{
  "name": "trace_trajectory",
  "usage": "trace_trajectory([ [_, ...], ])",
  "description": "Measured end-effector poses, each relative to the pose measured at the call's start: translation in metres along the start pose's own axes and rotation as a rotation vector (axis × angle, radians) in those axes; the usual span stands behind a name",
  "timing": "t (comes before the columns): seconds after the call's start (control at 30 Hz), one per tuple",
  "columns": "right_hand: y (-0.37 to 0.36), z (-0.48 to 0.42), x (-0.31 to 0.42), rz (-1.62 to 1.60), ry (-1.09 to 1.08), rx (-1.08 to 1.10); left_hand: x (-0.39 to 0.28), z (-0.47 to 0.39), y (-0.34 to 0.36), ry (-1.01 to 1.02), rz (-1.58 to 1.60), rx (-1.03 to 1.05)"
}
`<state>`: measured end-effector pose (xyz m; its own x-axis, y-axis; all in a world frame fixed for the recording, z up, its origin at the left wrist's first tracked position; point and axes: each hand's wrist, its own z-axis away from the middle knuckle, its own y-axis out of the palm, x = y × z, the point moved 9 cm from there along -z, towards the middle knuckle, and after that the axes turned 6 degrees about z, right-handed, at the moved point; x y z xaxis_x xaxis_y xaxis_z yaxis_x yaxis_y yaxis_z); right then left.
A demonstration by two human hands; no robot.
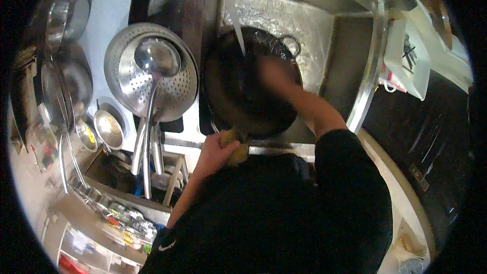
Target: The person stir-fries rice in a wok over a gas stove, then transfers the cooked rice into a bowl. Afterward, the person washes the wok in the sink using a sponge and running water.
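A large black wok (232, 102) lies in a stainless steel sink (344, 53), and water falls into it in a stream (232, 11). Its looped handle (298, 45) points towards the far right. My right hand (276, 76) is inside the wok and blurred by motion; whether it holds anything is hidden. At the wok's near rim, my left hand (217, 150) grips a yellowish cloth (239, 155) by the sink's front edge.
Left of the sink sit a perforated steel strainer (171, 95) and a ladle (158, 57) lying in it. Further left are a steel pan (78, 83) and a small bowl (109, 129). A white plastic bin (420, 64) stands on the right, beside a dark surface (418, 129).
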<state>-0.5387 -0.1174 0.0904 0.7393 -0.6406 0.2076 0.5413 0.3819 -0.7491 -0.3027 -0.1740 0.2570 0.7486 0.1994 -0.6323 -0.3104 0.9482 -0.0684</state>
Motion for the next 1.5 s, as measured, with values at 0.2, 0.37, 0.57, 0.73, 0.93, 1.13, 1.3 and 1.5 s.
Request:
trace_trajectory([
  [0.2, 0.034, -0.017, -0.004, 0.036, -0.117, -0.071, -0.004, 0.0, 0.002, -0.025, -0.006, 0.0],
  [0.37, 0.089, -0.05, -0.027, 0.119, -0.257, -0.328, 0.003, 0.007, 0.0, 0.023, -0.083, -0.01],
  [0.57, 0.092, 0.056, 0.103, -0.113, -0.619, -0.186, 0.012, -0.007, 0.002, 0.024, -0.061, -0.006],
  [0.73, 0.043, -0.086, 0.039, -0.111, -0.078, -0.183, 0.014, -0.007, 0.001, 0.035, 0.032, 0.026],
  [0.93, 0.202, -0.008, -0.02, -0.096, -0.23, -0.046, 0.01, -0.007, 0.002, 0.059, -0.014, 0.014],
  [1.13, -0.017, -0.038, 0.127, -0.677, -0.392, -0.503, 0.003, -0.002, -0.003, 0.091, -0.064, -0.023],
  [1.3, 0.039, -0.063, -0.038, -0.379, 0.181, -0.588, 0.005, -0.005, -0.004, 0.034, -0.101, 0.003],
  [1.5, 0.131, 0.039, 0.08, -0.158, -0.427, -0.027, 0.023, -0.011, -0.003, 0.078, -0.052, -0.03],
])
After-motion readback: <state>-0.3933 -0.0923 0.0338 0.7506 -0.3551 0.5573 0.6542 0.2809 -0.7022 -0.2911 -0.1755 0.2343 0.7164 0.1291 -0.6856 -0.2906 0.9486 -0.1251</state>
